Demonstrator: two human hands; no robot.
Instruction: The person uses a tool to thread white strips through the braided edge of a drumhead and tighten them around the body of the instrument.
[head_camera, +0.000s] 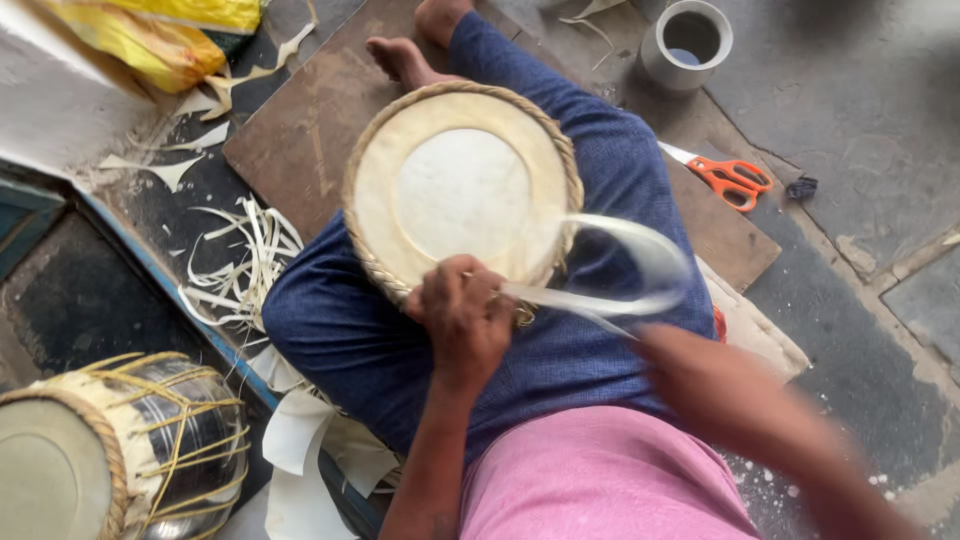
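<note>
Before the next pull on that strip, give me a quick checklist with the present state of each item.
1. Left hand holding the drumhead at its near rim: ok, fingers sit on the braided edge.
2. Drumhead steady on the lap: ok, it rests flat on the blue-clad legs.
3. Strip free of snags: ok, it loops clear in the air to the right of the drumhead.
4. Right hand grip on the strip: cannot tell, the right arm is blurred and the hand does not show clearly.
5. Scissors within reach: ok, they lie on the board beside the right leg.
6. Where the strip enters the braid: cannot tell, the left hand covers it.
</note>
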